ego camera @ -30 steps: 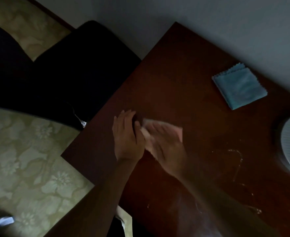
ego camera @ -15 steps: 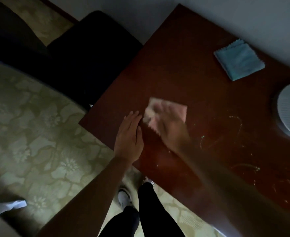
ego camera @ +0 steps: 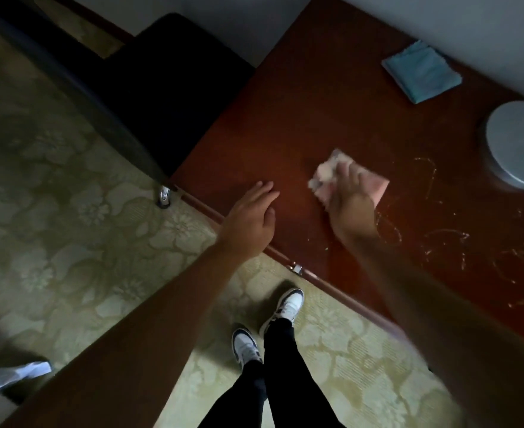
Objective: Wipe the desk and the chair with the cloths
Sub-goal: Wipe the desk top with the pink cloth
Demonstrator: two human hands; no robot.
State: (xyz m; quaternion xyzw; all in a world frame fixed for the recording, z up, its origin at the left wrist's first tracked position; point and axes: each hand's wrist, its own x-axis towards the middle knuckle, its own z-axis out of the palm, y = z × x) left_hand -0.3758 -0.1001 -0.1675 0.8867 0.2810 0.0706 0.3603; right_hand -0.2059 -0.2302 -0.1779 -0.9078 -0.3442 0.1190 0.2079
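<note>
Pink cloth [ego camera: 375, 183] further right, mid-desk [ego camera: 300, 97]

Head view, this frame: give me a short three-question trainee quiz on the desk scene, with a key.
1. Multiple choice: which cloth is under the right hand? A. the pink cloth B. the blue cloth C. neither
2. True or false: the left hand grips the blue cloth.
3. Fill in: the pale streaks on the desk lie to the ____ of the pink cloth in the picture.

Key:
1. A. The right hand presses the pink cloth on the desk.
2. False. The left hand lies flat at the desk's near edge with straight fingers; the blue cloth lies folded and untouched near the wall.
3. Right, between the cloth and the round white object.
</note>
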